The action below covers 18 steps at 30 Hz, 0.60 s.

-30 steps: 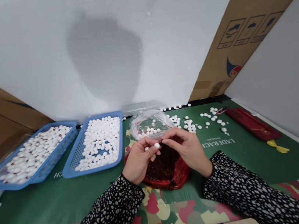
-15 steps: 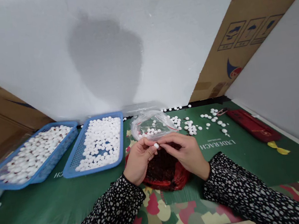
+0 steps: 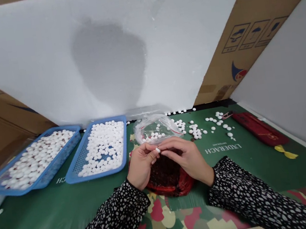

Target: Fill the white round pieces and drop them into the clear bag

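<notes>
My left hand (image 3: 141, 165) pinches a small white ball (image 3: 157, 150) between thumb and index finger, above a red plastic bag (image 3: 184, 184). My right hand (image 3: 189, 159) meets it from the other side, its thumb and fingers closed near the ball's edge; anything between those fingertips is too small to make out. Inside the red bag, under both hands, lies a mass of dark brown crumbly or stringy stuff (image 3: 165, 171). Just behind the hands is an open clear plastic bag (image 3: 168, 124) with several white balls in it.
Two blue baskets hold white balls: one with plain white ones (image 3: 73, 177), and one further left (image 3: 44, 179) whose balls show brown marks. Loose white balls (image 3: 196, 131) are scattered at right. A dark red pouch (image 3: 260, 129) lies near the right wall. A white panel (image 3: 175, 50) stands behind.
The white ball has turned and shifted slightly left in my left fingertips. My right fingertips have drawn closer together beside it. The view has tilted a little.
</notes>
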Available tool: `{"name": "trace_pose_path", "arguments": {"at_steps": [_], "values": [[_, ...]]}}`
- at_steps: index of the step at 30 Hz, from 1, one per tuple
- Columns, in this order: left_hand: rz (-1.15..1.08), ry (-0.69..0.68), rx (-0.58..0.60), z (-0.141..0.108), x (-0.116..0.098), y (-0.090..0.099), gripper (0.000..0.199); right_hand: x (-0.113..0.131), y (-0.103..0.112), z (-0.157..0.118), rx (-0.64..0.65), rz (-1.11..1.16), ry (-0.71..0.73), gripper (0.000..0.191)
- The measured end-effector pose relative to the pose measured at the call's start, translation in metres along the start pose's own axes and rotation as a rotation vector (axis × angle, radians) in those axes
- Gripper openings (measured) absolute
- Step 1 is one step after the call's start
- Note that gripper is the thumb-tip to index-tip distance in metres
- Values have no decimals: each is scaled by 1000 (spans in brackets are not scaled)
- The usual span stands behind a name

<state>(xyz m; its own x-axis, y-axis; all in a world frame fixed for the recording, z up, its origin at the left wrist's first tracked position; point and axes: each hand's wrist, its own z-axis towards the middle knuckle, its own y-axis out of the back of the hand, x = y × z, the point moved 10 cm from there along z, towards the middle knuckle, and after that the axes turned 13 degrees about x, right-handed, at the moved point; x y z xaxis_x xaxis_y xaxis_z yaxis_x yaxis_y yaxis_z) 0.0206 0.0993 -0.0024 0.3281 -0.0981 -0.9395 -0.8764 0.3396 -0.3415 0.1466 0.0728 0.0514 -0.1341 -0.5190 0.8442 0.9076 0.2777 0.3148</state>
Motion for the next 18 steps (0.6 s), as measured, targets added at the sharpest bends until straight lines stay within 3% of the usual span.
{"name": "trace_pose_path", "arguments": {"at_steps": [4,7,11,14,18], "values": [[1,5,32,2,-3,-3,28,-1,2,3,-7,-2,-4,20],[58,29,72,4,-5,-4,29,3,9,16,-22,-163,23,7],[224,-24,17,4,-15,7,31,2,22,41,-23,-406,20,18],[196,-31,-32,3,-16,13,35,1,13,44,139,-546,7,18],[90,-33,-27,3,-15,9,32,-14,-34,11,577,-702,-70,11]]}}
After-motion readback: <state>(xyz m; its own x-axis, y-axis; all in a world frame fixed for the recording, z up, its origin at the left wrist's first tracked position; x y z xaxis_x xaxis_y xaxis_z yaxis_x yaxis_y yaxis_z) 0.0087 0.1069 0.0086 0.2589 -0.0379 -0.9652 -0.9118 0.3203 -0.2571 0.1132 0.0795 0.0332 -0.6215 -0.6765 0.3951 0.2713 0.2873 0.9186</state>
